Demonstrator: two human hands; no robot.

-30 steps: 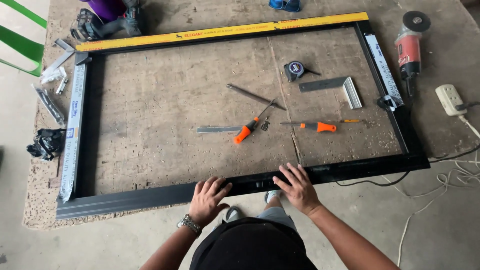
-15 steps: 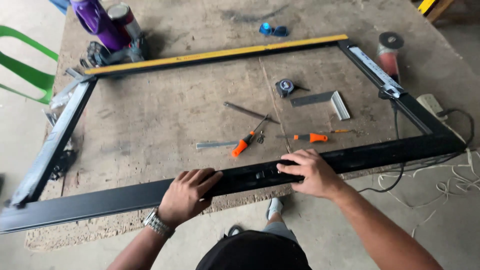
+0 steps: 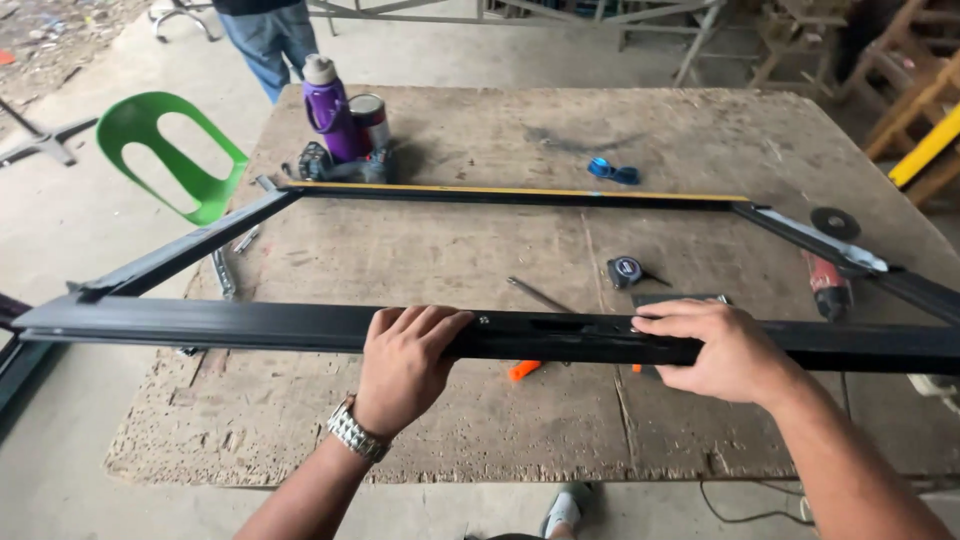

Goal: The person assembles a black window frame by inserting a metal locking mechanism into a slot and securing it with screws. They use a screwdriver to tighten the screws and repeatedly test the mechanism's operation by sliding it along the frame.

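Head view: one person, both hands on a frame, table beyond
Left hand (image 3: pixel 405 365): closed over the near rail, fingers curled across its top, left of mid-span; metal watch at the wrist
Right hand (image 3: pixel 715 350): clamped on the same rail, right of mid-span, fingers wrapped over the top edge
Frame (image 3: pixel 250 325): large black metal rectangle; near rail raised in the hands, far rail low on the table beside the level, so it sits tilted
Handling: judged stiff and fairly light for its span, likely hollow section; smooth painted faces could slip in bare palms; corners look like the weak points if racked
Hold: the two-handed grip either side of centre on one long rail appears sound; the side rails are the other fair choice
Table (image 3: pixel 480 150): worn board top
Mid items: orange-handled tool (image 3: pixel 523 369) partly hidden under the rail, tape measure (image 3: pixel 626 271), grinder (image 3: pixel 829 285) at right
Far items: yellow level (image 3: pixel 520 190) along the far rail, purple bottle (image 3: pixel 328 110), tin can (image 3: pixel 371 118)
Off table: green chair (image 3: pixel 165 150) at left; another person's legs beyond
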